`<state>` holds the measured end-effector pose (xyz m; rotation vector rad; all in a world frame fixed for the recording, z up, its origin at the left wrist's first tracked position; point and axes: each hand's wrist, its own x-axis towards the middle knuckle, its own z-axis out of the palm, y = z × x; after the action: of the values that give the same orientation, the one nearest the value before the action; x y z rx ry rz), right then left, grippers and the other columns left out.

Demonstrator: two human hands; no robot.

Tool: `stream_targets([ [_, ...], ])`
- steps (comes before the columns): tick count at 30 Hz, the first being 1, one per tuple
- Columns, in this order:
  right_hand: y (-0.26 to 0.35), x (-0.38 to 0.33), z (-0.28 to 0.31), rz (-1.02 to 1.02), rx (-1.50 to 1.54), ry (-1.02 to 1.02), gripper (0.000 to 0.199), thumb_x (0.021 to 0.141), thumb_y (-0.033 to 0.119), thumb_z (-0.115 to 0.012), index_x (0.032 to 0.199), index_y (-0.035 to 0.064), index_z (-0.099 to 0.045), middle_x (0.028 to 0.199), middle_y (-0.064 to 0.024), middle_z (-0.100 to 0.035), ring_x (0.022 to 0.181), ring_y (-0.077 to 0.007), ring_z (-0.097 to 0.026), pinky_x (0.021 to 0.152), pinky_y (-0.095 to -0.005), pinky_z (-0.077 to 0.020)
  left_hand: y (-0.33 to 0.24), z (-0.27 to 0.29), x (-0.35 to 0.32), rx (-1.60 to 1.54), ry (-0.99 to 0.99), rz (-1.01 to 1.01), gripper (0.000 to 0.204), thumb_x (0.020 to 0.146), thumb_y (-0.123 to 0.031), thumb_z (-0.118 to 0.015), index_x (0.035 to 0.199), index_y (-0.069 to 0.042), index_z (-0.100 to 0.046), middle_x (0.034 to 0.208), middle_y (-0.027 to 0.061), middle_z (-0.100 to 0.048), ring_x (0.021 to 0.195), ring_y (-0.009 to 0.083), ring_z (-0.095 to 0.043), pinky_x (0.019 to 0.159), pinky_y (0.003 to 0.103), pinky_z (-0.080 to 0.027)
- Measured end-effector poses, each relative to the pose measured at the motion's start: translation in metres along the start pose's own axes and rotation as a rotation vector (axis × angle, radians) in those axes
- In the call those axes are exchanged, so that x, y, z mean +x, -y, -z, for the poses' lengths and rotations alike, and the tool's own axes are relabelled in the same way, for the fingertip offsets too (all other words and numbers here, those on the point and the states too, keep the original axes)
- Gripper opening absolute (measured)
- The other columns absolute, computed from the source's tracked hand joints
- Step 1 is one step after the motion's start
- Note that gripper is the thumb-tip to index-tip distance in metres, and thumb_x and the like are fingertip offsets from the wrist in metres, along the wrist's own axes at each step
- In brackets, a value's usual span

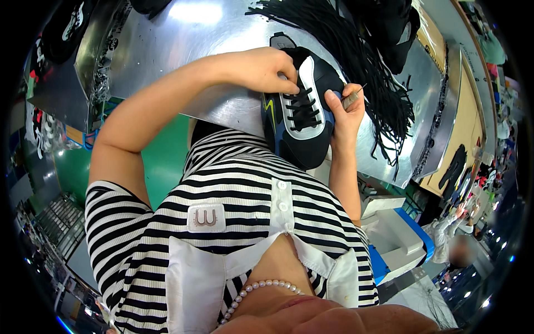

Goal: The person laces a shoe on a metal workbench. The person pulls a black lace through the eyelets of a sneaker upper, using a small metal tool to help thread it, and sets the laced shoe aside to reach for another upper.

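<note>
A black shoe upper (301,135) with a white eyelet panel and black laces lies at the near edge of a shiny metal table (183,50), its end against my striped shirt. My left hand (267,69) rests on the top of the white panel, fingers pinching a black lace. My right hand (346,108) presses against the shoe's right side and holds a thin metal pointed tool (354,97) between thumb and fingers.
A large bundle of loose black laces (356,61) spreads over the table behind the shoe. More dark shoe parts (389,28) are piled at the back. White and blue boxes (397,236) sit at my right. Another person (459,245) stands at the far right.
</note>
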<state>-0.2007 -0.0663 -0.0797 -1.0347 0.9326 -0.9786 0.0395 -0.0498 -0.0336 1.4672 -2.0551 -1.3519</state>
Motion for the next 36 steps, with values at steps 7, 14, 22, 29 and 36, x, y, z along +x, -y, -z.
stream_targets([
  [7,0.002,-0.005,-0.005,0.012,-0.022,0.021,0.038,0.08,0.0,-0.079,0.093,0.0105,-0.044,0.09,0.0012,-0.048,0.083,-0.008,-0.048,0.077,-0.0219,-0.0409,-0.005,0.01,0.004,-0.177,0.191,0.052,0.027,0.082,-0.022,-0.068,0.092,0.002,-0.073,0.085,0.013,-0.072,0.083,0.0235,-0.067,0.079,0.033,-0.05],
  [14,-0.005,-0.007,-0.011,0.046,-0.033,0.029,0.031,0.084,-0.002,-0.073,0.094,0.0117,-0.046,0.085,0.0045,-0.046,0.072,-0.0047,-0.046,0.069,-0.0177,-0.0396,-0.006,0.01,0.007,-0.019,0.13,0.149,0.027,0.079,-0.021,-0.068,0.093,0.002,-0.074,0.082,0.0137,-0.072,0.075,0.0222,-0.066,0.07,0.034,-0.05],
  [22,-0.01,-0.01,-0.014,0.01,0.001,0.046,0.031,0.086,0.0,-0.073,0.094,0.0101,-0.045,0.086,0.005,-0.045,0.075,-0.0034,-0.046,0.068,-0.0181,-0.0382,0.02,-0.007,0.016,-0.188,-0.252,0.139,0.018,0.082,-0.02,-0.066,0.09,-0.004,-0.072,0.071,0.0059,-0.068,0.067,0.0156,-0.061,0.065,0.032,-0.048],
  [29,-0.001,-0.004,-0.018,-0.052,-0.08,0.05,0.025,0.088,0.006,-0.072,0.09,0.0112,-0.047,0.081,0.0053,-0.046,0.072,-0.0033,-0.043,0.063,-0.0191,-0.0344,0.017,-0.005,-0.001,-0.41,-0.128,-0.093,0.025,0.089,-0.025,-0.066,0.095,-0.001,-0.07,0.074,0.0036,-0.067,0.072,0.0121,-0.059,0.068,0.029,-0.047],
  [36,-0.002,0.01,-0.003,0.499,-1.086,0.007,0.014,0.088,0.013,-0.069,0.09,0.0017,-0.061,0.099,-0.0111,-0.059,0.084,-0.0294,-0.06,0.073,-0.0375,-0.0489,0.025,-0.01,0.008,-0.093,-0.146,0.094,0.044,0.091,-0.044,-0.066,0.087,0.0,-0.067,0.067,0.0046,-0.056,0.064,0.0137,-0.049,0.062,0.032,-0.042],
])
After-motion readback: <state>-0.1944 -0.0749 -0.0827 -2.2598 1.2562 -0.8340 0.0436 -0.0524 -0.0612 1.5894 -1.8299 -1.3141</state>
